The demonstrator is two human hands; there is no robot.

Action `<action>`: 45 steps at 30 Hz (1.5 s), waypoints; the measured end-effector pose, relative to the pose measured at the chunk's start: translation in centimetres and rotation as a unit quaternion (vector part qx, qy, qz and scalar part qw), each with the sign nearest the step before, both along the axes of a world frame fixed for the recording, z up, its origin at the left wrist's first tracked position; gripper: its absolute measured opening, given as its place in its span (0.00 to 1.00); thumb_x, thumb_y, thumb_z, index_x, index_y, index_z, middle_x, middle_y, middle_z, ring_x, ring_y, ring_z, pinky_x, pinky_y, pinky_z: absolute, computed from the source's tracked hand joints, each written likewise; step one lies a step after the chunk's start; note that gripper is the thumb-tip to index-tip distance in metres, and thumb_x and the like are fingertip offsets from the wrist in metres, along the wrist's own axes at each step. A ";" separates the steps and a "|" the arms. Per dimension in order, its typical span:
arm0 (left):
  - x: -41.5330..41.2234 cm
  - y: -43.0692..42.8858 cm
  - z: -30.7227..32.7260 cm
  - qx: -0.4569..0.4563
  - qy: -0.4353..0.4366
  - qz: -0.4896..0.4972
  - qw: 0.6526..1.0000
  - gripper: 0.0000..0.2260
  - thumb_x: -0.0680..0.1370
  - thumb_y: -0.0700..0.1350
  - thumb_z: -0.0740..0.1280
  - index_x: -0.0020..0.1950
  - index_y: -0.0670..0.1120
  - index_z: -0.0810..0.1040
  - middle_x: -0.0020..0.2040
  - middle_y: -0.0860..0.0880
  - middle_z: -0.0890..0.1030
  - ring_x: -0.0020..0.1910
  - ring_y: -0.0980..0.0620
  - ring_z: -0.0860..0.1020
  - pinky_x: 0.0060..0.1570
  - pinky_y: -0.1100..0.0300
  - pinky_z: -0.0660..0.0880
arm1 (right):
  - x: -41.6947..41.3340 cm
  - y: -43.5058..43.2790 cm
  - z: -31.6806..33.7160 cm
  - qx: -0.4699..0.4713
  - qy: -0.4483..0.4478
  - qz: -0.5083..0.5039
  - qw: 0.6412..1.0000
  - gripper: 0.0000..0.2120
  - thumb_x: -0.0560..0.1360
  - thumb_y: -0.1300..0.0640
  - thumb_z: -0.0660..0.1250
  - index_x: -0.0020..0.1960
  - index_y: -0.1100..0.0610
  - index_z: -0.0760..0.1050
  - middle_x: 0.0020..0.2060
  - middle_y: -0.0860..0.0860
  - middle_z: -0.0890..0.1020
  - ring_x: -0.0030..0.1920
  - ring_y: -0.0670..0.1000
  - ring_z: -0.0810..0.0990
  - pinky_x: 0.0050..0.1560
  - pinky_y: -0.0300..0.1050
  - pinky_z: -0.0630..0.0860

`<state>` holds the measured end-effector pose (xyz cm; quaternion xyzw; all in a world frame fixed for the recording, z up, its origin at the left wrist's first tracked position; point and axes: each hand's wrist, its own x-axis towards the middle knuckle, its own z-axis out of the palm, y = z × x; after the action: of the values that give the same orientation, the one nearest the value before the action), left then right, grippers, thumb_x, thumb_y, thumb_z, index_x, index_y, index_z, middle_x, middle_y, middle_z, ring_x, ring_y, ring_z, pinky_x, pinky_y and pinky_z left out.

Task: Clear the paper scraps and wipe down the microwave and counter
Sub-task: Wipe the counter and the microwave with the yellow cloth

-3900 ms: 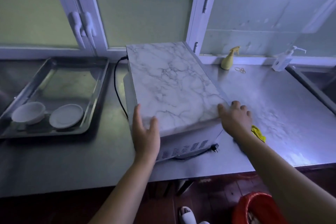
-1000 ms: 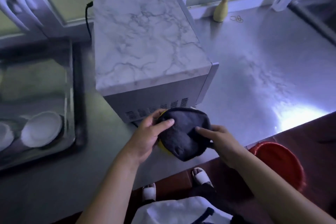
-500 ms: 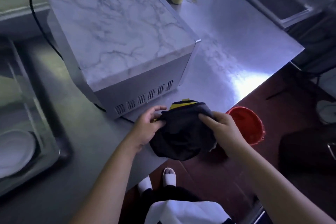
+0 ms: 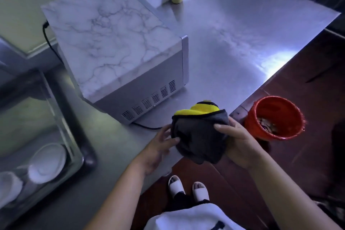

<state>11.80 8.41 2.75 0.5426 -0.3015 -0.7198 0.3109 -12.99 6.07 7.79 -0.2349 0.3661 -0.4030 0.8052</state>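
Your left hand (image 4: 160,147) and right hand (image 4: 238,142) both grip the grey-and-yellow cloth (image 4: 200,134) between them, over the counter (image 4: 233,43) edge. The microwave (image 4: 115,43) stands beyond your left hand, and the red bin (image 4: 276,117) with scraps is just right of your right hand.

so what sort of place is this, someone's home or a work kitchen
Most likely a kitchen, perhaps a canteen or commercial one: a long stainless steel counter, a microwave standing on it, and a metal tray holding white dishes. The left hand and right hand hold a cleaning cloth.
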 end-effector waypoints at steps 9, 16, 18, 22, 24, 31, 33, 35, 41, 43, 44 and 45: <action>1.3 5.1 -1.4 0.133 0.043 0.137 0.981 0.24 0.72 0.41 0.71 0.67 0.39 0.76 0.62 0.37 0.81 0.54 0.42 0.81 0.50 0.53 0.79 | -0.5 1.0 -5.2 0.074 0.111 -0.002 0.991 0.19 0.70 0.65 0.73 0.60 0.67 0.79 0.55 0.66 0.83 0.55 0.64 0.84 0.55 0.56 0.81; 5.1 9.9 1.5 0.074 -0.081 0.381 0.918 0.06 0.78 0.40 0.67 0.53 0.47 0.79 0.49 0.45 0.85 0.43 0.51 0.84 0.34 0.57 0.79 | 5.6 2.0 -9.0 0.073 0.230 0.012 0.970 0.04 0.73 0.63 0.75 0.48 0.59 0.84 0.44 0.59 0.87 0.47 0.60 0.86 0.56 0.60 0.81; 6.1 10.4 4.2 0.043 -0.127 0.419 0.898 0.04 0.78 0.39 0.67 0.49 0.47 0.79 0.45 0.47 0.85 0.40 0.52 0.84 0.32 0.59 0.77 | 8.0 2.1 -8.8 0.049 0.190 0.090 0.977 0.08 0.74 0.61 0.74 0.51 0.63 0.84 0.46 0.61 0.87 0.50 0.60 0.86 0.56 0.57 0.82; 6.1 11.9 10.3 -0.063 -0.129 0.357 0.923 0.12 0.75 0.39 0.71 0.58 0.44 0.81 0.53 0.45 0.86 0.50 0.48 0.84 0.42 0.58 0.81 | 12.9 1.7 -7.0 -0.119 0.132 0.219 0.959 0.11 0.68 0.55 0.77 0.48 0.59 0.86 0.57 0.55 0.81 0.59 0.52 0.81 0.59 0.46 0.78; 5.7 13.0 11.8 -0.066 -0.127 0.215 0.966 0.18 0.74 0.40 0.73 0.63 0.48 0.79 0.57 0.49 0.85 0.56 0.52 0.82 0.50 0.62 0.79 | 15.1 1.1 -6.7 -0.207 0.171 0.231 0.935 0.07 0.70 0.58 0.77 0.47 0.58 0.86 0.52 0.52 0.81 0.54 0.49 0.81 0.55 0.44 0.78; 8.4 12.6 4.5 0.018 -0.201 0.179 0.963 0.11 0.79 0.34 0.66 0.56 0.49 0.80 0.49 0.47 0.82 0.47 0.52 0.80 0.47 0.57 0.77 | 16.4 -1.0 -11.5 -0.181 0.511 0.392 0.744 0.16 0.77 0.54 0.68 0.63 0.60 0.78 0.56 0.58 0.81 0.59 0.59 0.79 0.57 0.49 0.76; 10.5 12.1 0.8 0.025 -0.256 0.228 0.939 0.11 0.78 0.35 0.67 0.52 0.51 0.81 0.46 0.49 0.83 0.45 0.51 0.80 0.45 0.60 0.76 | 15.8 -1.2 -11.9 -0.144 0.508 0.361 0.769 0.17 0.78 0.51 0.69 0.60 0.61 0.79 0.54 0.57 0.82 0.58 0.59 0.80 0.58 0.50 0.76; 12.5 11.6 -2.6 0.033 -0.329 0.229 0.915 0.11 0.77 0.36 0.69 0.51 0.52 0.80 0.48 0.51 0.82 0.46 0.51 0.80 0.43 0.64 0.74 | 15.5 -1.0 -12.0 -0.108 0.495 0.318 0.802 0.16 0.75 0.46 0.71 0.53 0.58 0.81 0.50 0.57 0.85 0.52 0.56 0.83 0.57 0.55 0.79; 15.3 7.8 -7.7 -0.039 -0.377 0.018 0.925 0.27 0.73 0.33 0.68 0.69 0.52 0.75 0.62 0.48 0.73 0.56 0.50 0.77 0.61 0.56 0.75 | 18.5 -1.0 -12.0 -0.120 0.478 0.299 0.817 0.44 0.62 0.39 0.80 0.72 0.45 0.65 0.60 0.53 0.76 0.57 0.56 0.79 0.61 0.58 0.78; 15.6 6.4 -7.7 -0.042 -0.405 -0.045 0.912 0.25 0.72 0.37 0.69 0.68 0.52 0.76 0.59 0.49 0.68 0.54 0.52 0.73 0.61 0.64 0.68 | 20.1 -1.1 -12.2 -0.209 0.565 0.354 0.715 0.39 0.62 0.36 0.77 0.69 0.43 0.67 0.59 0.50 0.68 0.59 0.55 0.72 0.62 0.55 0.75; 15.8 5.9 -7.5 -0.038 -0.411 -0.064 0.909 0.22 0.73 0.39 0.70 0.67 0.51 0.77 0.57 0.49 0.67 0.53 0.52 0.73 0.59 0.66 0.66 | 20.8 -1.0 -12.2 -0.255 0.608 0.373 0.653 0.34 0.64 0.37 0.76 0.66 0.45 0.70 0.58 0.51 0.66 0.60 0.57 0.69 0.62 0.54 0.73; 16.0 5.5 -7.4 -0.038 -0.420 -0.081 0.903 0.20 0.73 0.41 0.71 0.64 0.50 0.78 0.56 0.48 0.68 0.53 0.50 0.74 0.56 0.66 0.66 | 21.5 -1.0 -12.2 -0.288 0.637 0.382 0.604 0.29 0.66 0.39 0.74 0.62 0.48 0.71 0.58 0.52 0.67 0.61 0.58 0.68 0.62 0.54 0.71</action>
<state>27.77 13.88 -4.63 0.7562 -0.4739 -0.4359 0.1166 8.51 5.04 -4.42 -0.7707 0.5286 0.1082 0.3390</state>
